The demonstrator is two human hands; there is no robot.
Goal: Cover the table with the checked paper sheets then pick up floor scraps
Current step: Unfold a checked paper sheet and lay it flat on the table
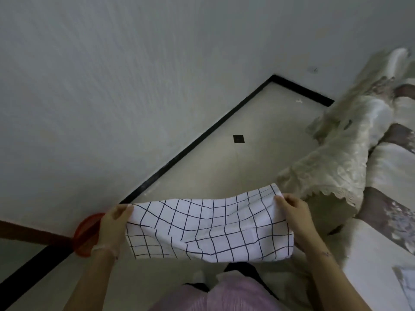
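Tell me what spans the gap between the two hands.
The checked sheet, creased, pinched by left hand and right hand at its ends; head view.

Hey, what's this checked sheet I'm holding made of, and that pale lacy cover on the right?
Checked sheet: thin, matte, white with dark grid lines; it sags and wrinkles softly between the left hand and right hand, so thin paper or cloth, hard to tell. Pale cover: fabric, slight sheen, embroidered texture, scalloped lace edge, draping in folds.
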